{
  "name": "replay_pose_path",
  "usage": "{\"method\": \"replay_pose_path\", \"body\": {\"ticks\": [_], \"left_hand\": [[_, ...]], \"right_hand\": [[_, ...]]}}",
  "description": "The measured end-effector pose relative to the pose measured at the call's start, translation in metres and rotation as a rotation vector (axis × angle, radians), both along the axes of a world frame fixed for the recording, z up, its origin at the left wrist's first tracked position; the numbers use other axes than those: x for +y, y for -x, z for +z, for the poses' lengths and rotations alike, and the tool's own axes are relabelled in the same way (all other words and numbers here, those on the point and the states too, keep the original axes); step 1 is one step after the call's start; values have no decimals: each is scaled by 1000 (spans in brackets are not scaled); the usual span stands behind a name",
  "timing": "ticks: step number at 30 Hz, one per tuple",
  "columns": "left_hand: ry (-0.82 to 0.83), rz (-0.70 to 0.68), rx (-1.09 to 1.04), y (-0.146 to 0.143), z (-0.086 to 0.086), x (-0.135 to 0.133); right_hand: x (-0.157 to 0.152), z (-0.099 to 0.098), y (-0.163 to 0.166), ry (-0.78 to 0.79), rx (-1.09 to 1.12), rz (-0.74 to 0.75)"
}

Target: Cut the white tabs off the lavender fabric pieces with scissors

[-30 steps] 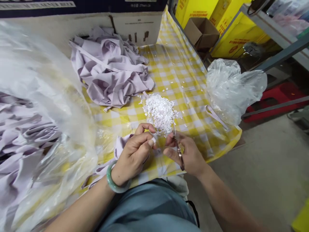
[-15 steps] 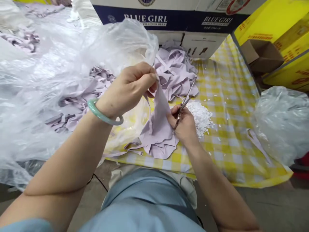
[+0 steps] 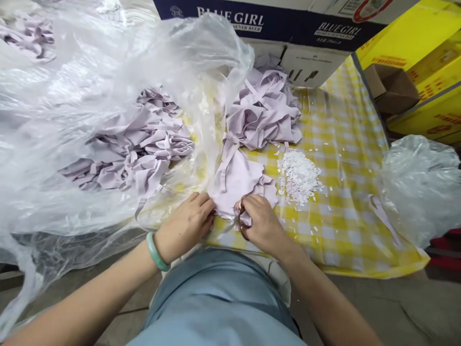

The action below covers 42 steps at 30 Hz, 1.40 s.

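A pale lilac fabric piece (image 3: 239, 175) with a thin strap lies spread on the table in front of me. At its near left edge, my left hand (image 3: 189, 223) has its fingers closed on the cloth; the fingertips are partly hidden. A green bangle (image 3: 156, 252) circles that wrist. Scissors (image 3: 240, 214) are gripped in my right hand (image 3: 264, 223), low over the near edge of the fabric, with their blades directed left toward my other hand. Cloth is also bunched beside the right fingers. Behind lies a heap of similar lilac pieces (image 3: 262, 110).
White clippings (image 3: 300, 175) are piled right of the fabric on the checked yellow tablecloth (image 3: 345, 206). Clear plastic sheeting (image 3: 72, 120) spreads on the left around more lilac pieces (image 3: 133, 149). A beer carton (image 3: 273, 29) stands behind; a plastic bag (image 3: 421, 187) sits at the right.
The fabric, held up before, now lies on the table. My left hand has dropped toward me, and the right hand has lowered and moved left, turning the scissors from pointing away to pointing left.
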<state>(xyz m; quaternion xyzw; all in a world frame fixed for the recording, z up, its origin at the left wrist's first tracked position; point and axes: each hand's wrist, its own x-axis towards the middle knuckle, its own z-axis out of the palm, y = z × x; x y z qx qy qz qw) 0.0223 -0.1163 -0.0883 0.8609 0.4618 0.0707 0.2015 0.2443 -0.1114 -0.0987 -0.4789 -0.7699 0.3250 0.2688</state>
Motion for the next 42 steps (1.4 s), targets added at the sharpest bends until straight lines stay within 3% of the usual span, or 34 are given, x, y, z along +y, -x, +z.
{"method": "replay_pose_path", "body": {"ticks": [2,5,8,12,15,17,19,21,23,25,27,30,34,36,39,42], "left_hand": [[40,-20,16,4,-1,2],[123,-13,-64,9,13,3],[339,28,-293,15,33,-1],[712,220,-684,24,50,-8],[821,340,-886,34,57,-10],[865,323,-960,43,61,-9],[976,218,-929,50,63,-6],[1132,97,-807,51,59,-3],[1242,65,-730,41,47,0],[1216,139,-793,21,32,1],[1082,211,-946,-3,20,3],[1001,250,-1186,-31,19,8],[995,359,-1168,-37,37,12],[861,362,-1020,-30,49,12],[623,231,-825,-20,67,11],[324,138,-805,-20,79,12]], "right_hand": [[5,-1,-4,62,89,-169],[23,3,-15,100,431,-443],[39,11,-22,60,604,-547],[36,13,-19,1,453,-469],[20,5,-9,-47,280,-133],[13,-3,-3,-37,193,-5],[12,-10,1,23,216,-90],[16,-10,3,140,372,-222],[22,-2,4,230,565,-268],[29,11,7,225,678,-249],[34,24,11,181,705,-229],[40,35,15,159,700,-240],[45,35,12,189,728,-272],[47,32,9,212,764,-285],[44,28,15,282,806,-309],[29,23,36,392,814,-300]]}}
